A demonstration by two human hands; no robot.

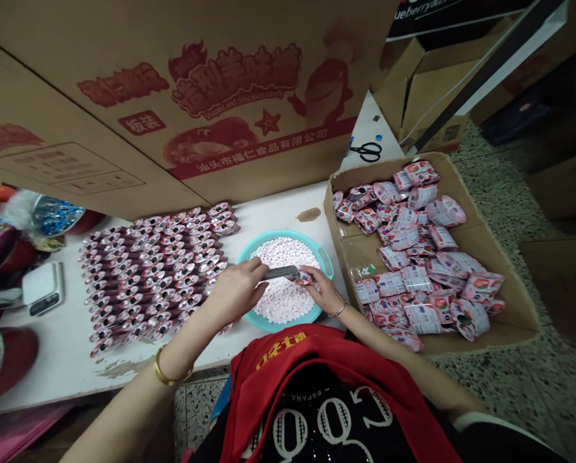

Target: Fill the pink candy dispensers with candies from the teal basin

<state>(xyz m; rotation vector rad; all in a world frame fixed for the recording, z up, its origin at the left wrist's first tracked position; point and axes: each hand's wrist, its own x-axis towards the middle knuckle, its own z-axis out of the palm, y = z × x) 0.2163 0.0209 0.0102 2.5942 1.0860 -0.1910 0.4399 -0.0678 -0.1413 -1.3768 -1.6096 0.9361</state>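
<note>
Over the turquoise basin (pixel 321 257), my left hand (pixel 237 287) is closed on a narrow grey scoop-like tool (pixel 281 272). The tool's far end meets the mouth of a small red-and-white printed packet (pixel 305 278). My right hand (pixel 325 292) grips that packet, with its fingers covering part of it. Small white candies (pixel 283 308) fill the basin beneath both hands. Left of the basin stand rows of similar packets (pixel 157 270), set upright with dark openings on top. What is inside the held packet cannot be made out.
To the right, an open cardboard box (pixel 510 325) holds many printed packets lying loose. A tall printed carton (pixel 249 96) walls off the back. Black scissors (pixel 368 152) lie behind the box. A white scale (pixel 42 287) and a red bucket (pixel 20 360) stand at left.
</note>
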